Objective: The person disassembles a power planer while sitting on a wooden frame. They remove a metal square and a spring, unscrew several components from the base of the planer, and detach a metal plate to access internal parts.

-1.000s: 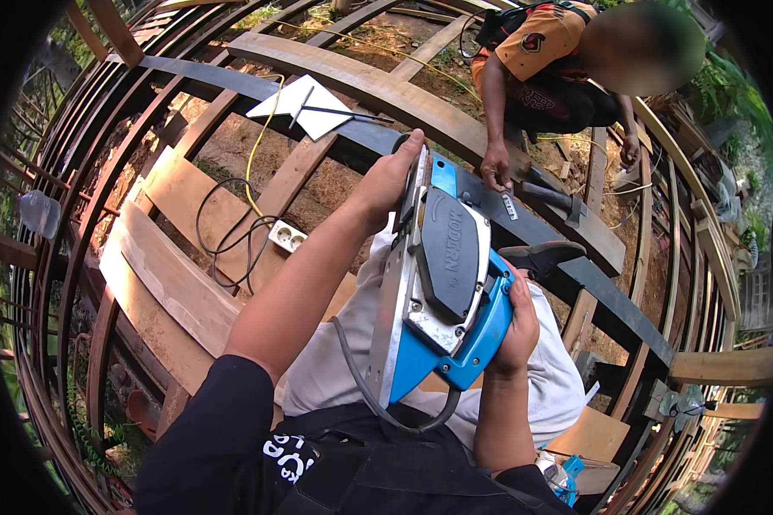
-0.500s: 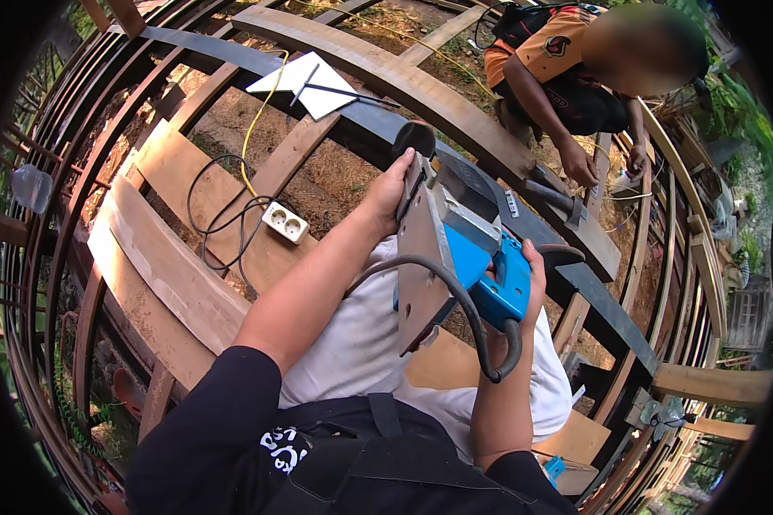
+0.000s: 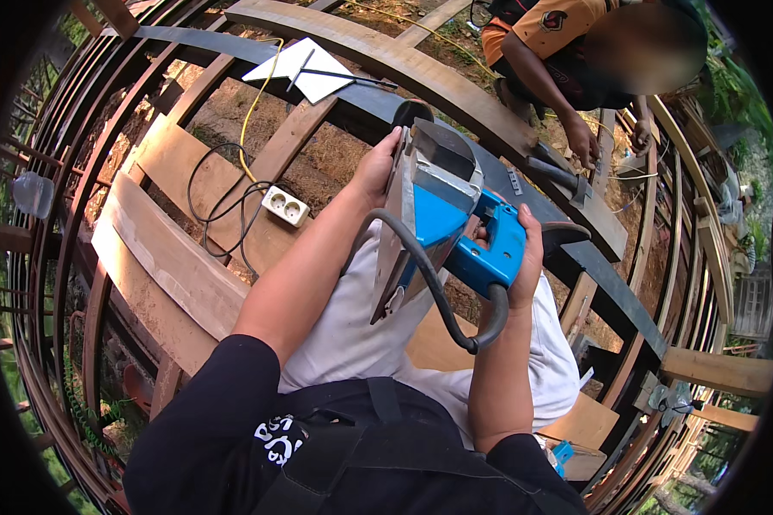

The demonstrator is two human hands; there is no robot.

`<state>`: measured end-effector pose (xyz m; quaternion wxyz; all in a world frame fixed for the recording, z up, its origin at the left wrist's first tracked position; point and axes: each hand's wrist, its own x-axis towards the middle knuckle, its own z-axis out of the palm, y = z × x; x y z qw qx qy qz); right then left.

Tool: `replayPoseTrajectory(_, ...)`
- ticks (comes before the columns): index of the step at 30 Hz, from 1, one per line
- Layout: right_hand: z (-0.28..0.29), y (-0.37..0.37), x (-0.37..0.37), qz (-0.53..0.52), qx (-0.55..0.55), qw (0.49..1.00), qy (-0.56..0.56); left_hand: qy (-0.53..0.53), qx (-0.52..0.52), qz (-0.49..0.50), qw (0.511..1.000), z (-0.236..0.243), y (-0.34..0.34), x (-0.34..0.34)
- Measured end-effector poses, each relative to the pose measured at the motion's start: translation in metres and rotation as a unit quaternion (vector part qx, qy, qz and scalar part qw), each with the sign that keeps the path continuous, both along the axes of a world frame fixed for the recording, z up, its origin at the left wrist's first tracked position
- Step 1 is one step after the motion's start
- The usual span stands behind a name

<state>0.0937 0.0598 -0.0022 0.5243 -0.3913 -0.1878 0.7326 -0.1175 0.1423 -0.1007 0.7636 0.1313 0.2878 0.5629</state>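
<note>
I hold a blue electric planer [image 3: 438, 213] in both hands above my lap, its flat metal sole turned to the left. My left hand [image 3: 376, 172] grips the front end beside the dark rounded part, with most of its fingers hidden behind the tool. My right hand [image 3: 528, 253] is wrapped round the blue rear handle. From the handle's near end a thick dark cord [image 3: 425, 266] loops down and back to the left, passing in front of the sole.
Curved planks [image 3: 167, 249] lie left of my legs near a white socket block [image 3: 285, 206]. White paper [image 3: 307, 77] with a pencil and a dark strip rests farther off. A hammer [image 3: 563, 176] lies on the right beam. A person [image 3: 545, 60] crouches beyond it, hands low. Gaps show between beams.
The planer has turned in my hands, so its sole now shows more edge-on and its top faces me more. The other person's hands have shifted slightly.
</note>
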Motion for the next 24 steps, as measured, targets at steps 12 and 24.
replayPoseTrajectory(12, -0.002, 0.001, 0.001, -0.011, 0.001, 0.998, 0.067, 0.0, 0.036, -0.102, 0.994, -0.069, 0.046, 0.004)
replayPoseTrajectory(24, -0.012, 0.001, 0.009, 0.022, 0.002, 0.996, 0.089, 0.016, 0.007, -0.109, 0.994, -0.058, 0.034, -0.001)
